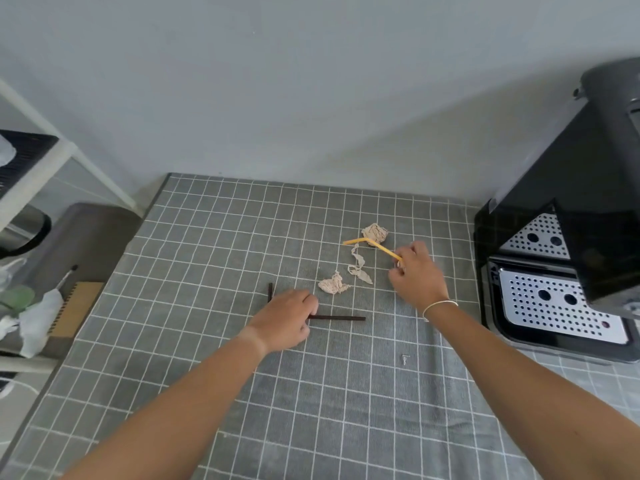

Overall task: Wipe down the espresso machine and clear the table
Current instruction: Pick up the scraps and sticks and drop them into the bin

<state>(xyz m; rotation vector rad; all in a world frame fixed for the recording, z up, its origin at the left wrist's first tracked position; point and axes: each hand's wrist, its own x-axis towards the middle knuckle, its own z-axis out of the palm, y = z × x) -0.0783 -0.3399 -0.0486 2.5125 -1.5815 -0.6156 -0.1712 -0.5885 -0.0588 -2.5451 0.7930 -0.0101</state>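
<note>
Left hand (285,318) grips a dark brown straw (337,318); right hand (417,275) pinches a yellow straw (372,243), crumpled paper scraps (333,283) between them.

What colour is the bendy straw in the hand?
Yellow. The bendy straw, held by the right hand, shows best in the head view.

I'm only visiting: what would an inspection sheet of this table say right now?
Surface: grey checked cloth over the table.
Job's things: espresso machine at the right edge; yellow straw; dark straw.
Clutter: three crumpled paper scraps; a tiny bit.
Hands: left hand grips the dark straw; right hand pinches the yellow straw.
Cables: nothing seen.
Surroundings: white shelf and a bin on the left.
</note>
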